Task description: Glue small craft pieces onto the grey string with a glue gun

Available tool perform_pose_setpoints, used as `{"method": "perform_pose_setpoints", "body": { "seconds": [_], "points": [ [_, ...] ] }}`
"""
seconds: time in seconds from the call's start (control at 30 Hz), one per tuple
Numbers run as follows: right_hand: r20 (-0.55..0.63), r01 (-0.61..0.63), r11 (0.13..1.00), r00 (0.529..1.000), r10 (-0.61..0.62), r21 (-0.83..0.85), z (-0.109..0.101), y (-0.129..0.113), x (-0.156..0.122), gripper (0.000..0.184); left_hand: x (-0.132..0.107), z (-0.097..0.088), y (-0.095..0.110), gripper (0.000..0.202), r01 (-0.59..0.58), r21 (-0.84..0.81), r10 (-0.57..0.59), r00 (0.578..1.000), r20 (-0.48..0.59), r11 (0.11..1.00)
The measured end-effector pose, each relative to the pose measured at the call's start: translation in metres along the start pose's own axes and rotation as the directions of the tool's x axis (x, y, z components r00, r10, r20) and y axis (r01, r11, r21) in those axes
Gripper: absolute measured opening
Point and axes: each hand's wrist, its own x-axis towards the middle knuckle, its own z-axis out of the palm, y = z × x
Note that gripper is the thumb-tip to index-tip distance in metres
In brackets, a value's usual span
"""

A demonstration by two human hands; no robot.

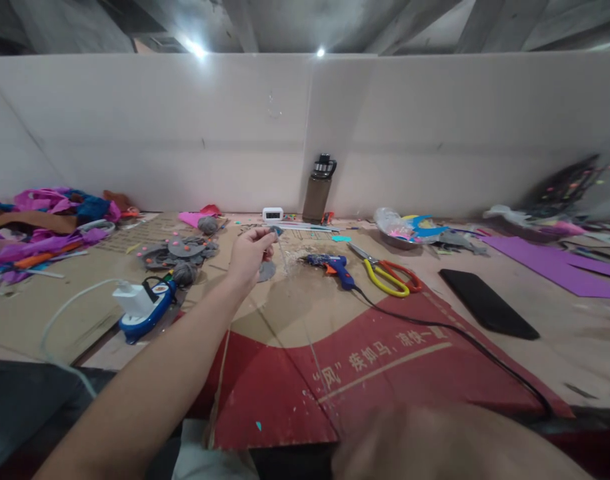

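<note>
My left arm reaches out over the cardboard-covered table. My left hand [251, 255] is closed in a pinch on a thin pale strand [283, 261] with a small blue bit at its top, held above the table. Just right of it lies a blue hot glue gun [333, 265], its black cord trailing to the front right. Yellow-and-orange scissors [389, 277] lie beyond the gun. A blurred patch of skin at the bottom edge is my right hand or forearm [435, 440], very near the camera, with no fingers showing.
Grey felt discs and pompoms [182, 252] lie left of my hand. A blue power strip with a white charger [143, 305] is nearer me. A black phone [487, 303], purple sheets [549, 261], a metal bowl [397, 233], a bottle [319, 189] and a white clock [273, 214] stand around.
</note>
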Motion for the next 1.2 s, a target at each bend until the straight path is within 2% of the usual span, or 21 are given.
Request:
{"method": "perform_pose_setpoints", "body": {
  "seconds": [0.07,0.1,0.13,0.17,0.2,0.27,0.3,0.33,0.37,0.4,0.47,0.57,0.63,0.8,0.93,1.0,1.07,1.13,1.2],
  "points": [
    [0.006,0.055,0.996,0.998,-0.055,-0.066,-0.001,-0.058,-0.012,0.026,0.0,0.0,0.0,0.018,0.005,-0.003,-0.005,1.0,0.009,1.0],
    [-0.059,0.019,0.992,0.998,-0.027,-0.123,-0.006,-0.081,-0.012,0.026,0.0,-0.001,-0.001,0.019,0.002,-0.01,-0.002,1.0,0.017,1.0],
    [-0.197,-0.028,0.984,0.98,-0.007,-0.177,-0.012,-0.097,-0.009,0.025,0.0,-0.001,-0.002,0.02,0.0,-0.018,0.001,1.0,0.026,1.0],
    [-0.407,-0.053,0.973,0.912,-0.045,-0.225,-0.022,-0.105,-0.002,0.024,0.001,-0.002,-0.003,0.021,-0.003,-0.029,0.004,0.999,0.032,1.0],
    [-0.586,-0.141,0.951,0.809,-0.051,-0.277,-0.034,-0.104,0.006,0.025,0.003,-0.003,-0.004,0.022,0.0,-0.04,0.001,0.999,0.033,0.999],
    [-0.782,-0.386,0.865,0.623,-0.012,-0.321,-0.062,-0.081,0.021,0.035,0.005,-0.004,-0.006,0.024,0.017,-0.06,-0.016,1.0,0.024,0.998],
    [-0.833,-0.489,0.807,0.553,-0.006,-0.33,-0.077,-0.063,0.026,0.039,0.007,-0.005,-0.006,0.025,0.03,-0.068,-0.029,0.999,0.016,0.997],
    [-0.838,-0.571,0.739,0.546,0.017,-0.357,-0.09,-0.044,0.028,0.039,0.008,-0.005,-0.007,0.026,0.04,-0.078,-0.04,0.999,0.009,0.996],
    [-0.825,-0.644,0.657,0.562,0.059,-0.392,-0.101,-0.024,0.029,0.039,0.009,-0.006,-0.006,0.027,0.049,-0.09,-0.049,0.999,0.002,0.995],
    [-0.815,-0.717,0.573,0.562,0.139,-0.396,-0.11,-0.007,0.028,0.038,0.009,-0.006,-0.006,0.028,0.055,-0.102,-0.055,0.998,-0.002,0.993],
    [-0.808,-0.84,0.425,0.489,0.328,-0.336,-0.119,0.019,0.027,0.03,0.01,-0.006,-0.005,0.03,0.057,-0.125,-0.058,0.998,-0.003,0.99],
    [-0.76,-0.89,0.385,0.424,0.492,-0.247,-0.121,0.037,0.031,0.018,0.009,-0.005,-0.004,0.031,0.05,-0.128,-0.051,0.999,-0.003,0.99],
    [-0.751,-0.901,0.39,0.389,0.534,-0.19,-0.12,0.041,0.037,0.013,0.008,-0.005,-0.003,0.031,0.047,-0.117,-0.048,0.999,-0.006,0.992],
    [-0.759,-0.876,0.481,0.34,0.555,-0.04,-0.123,0.041,0.043,0.009,0.008,-0.006,-0.002,0.033,0.072,-0.134,-0.075,0.997,-0.016,0.988],
    [-0.739,-0.776,0.626,0.382,0.555,0.069,-0.12,0.038,0.039,0.01,0.009,-0.008,-0.004,0.033,0.135,-0.202,-0.135,0.991,0.016,0.97],
    [-0.731,-0.694,0.706,0.409,0.547,0.14,-0.115,0.036,0.041,0.009,0.009,-0.008,-0.005,0.033,0.165,-0.23,-0.161,0.986,0.037,0.959],
    [-0.738,-0.603,0.769,0.416,0.532,0.214,-0.112,0.032,0.045,0.007,0.009,-0.009,-0.005,0.033,0.184,-0.248,-0.181,0.983,0.035,0.951],
    [-0.769,-0.489,0.83,0.41,0.491,0.269,-0.11,0.024,0.051,0.009,0.009,-0.009,-0.005,0.033,0.189,-0.262,-0.191,0.981,0.021,0.946],
    [-0.811,-0.364,0.899,0.432,0.395,0.244,-0.108,0.014,0.056,0.014,0.01,-0.01,-0.006,0.033,0.19,-0.264,-0.197,0.98,0.002,0.946]
  ]
}}
